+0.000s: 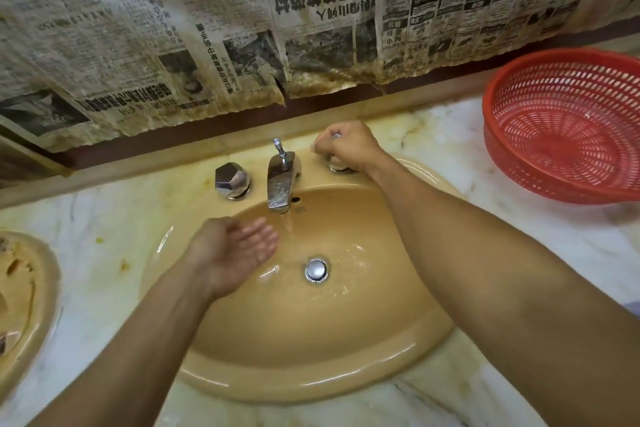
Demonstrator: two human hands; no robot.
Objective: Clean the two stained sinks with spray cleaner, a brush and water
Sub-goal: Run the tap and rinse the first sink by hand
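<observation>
The tan sink fills my view, and a second, stained sink shows at the left edge. My left hand lies open, palm up, in the basin, its fingertips just beside the water falling from the spout. My right hand curls round the right tap knob.

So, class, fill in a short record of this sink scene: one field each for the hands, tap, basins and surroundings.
Left hand: open, palm up, beside the water stream
Right hand: grip curled round the right knob
Spout: running
Sink: tan, wet round the drain plug
Second sink: left edge, stained
Basket: red, on the counter, right
</observation>
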